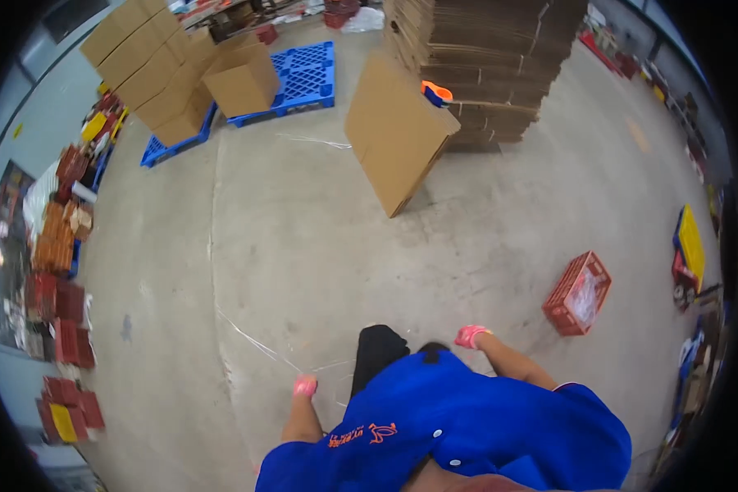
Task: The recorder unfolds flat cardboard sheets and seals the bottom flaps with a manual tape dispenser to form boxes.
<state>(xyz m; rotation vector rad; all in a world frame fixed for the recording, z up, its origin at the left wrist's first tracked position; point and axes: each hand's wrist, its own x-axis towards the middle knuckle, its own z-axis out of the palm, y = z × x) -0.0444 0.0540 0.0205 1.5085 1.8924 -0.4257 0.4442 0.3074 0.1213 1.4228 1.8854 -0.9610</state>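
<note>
Head view: my left hand (305, 386) and right hand (471, 336) swing loose, gloved fingers holding nothing, while the flat carton (398, 131) leans on the stack (488, 57) well ahead, unfolded and untouched.

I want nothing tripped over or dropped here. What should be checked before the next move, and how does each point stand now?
1. Left hand in a pink glove, free: ok, nothing visibly held.
2. Right hand in a pink glove, free: ok, looks empty.
3. Thin clear strand on the concrete floor away from the feet: not ok, it runs close by the left hand.
4. Flat brown cardboard sheet steady: cannot tell, it stands tilted against the stack of flattened cartons.
5. Red plastic crate out of the way: ok, off to the right.
</note>
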